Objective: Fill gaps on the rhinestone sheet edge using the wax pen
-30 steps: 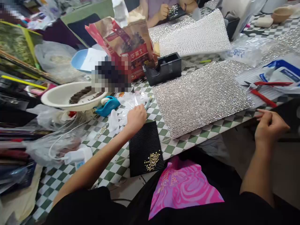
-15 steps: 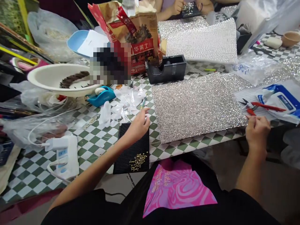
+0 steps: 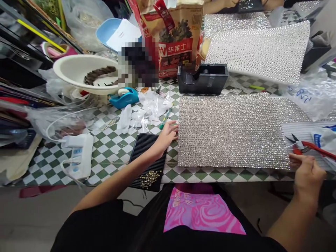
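A silvery rhinestone sheet (image 3: pixel 232 131) lies in front of me on the checked tablecloth. My right hand (image 3: pixel 309 175) pinches its lower right corner between thumb and fingers. At the opposite side my left hand (image 3: pixel 168 137) is open, its fingers stretched out to the sheet's left edge; whether they touch it is hard to tell. Under my left forearm is a black ridged tray (image 3: pixel 141 147) with a small heap of gold beads (image 3: pixel 150 179) at its near end. Red-handled pliers (image 3: pixel 306 145) lie beside my right hand.
A black tape dispenser (image 3: pixel 203 79) stands behind the sheet, with a paper bag (image 3: pixel 175 45) behind it. To the left are a white bowl (image 3: pixel 70 82), a blue tape cutter (image 3: pixel 124 98) and a power strip (image 3: pixel 83 157). Another person's hands (image 3: pixel 220 5) are across the table.
The view has shifted. My left hand has come closer to the sheet's left edge, and the sheet now lies squarer to the table's front edge. My right hand remains at its corner.
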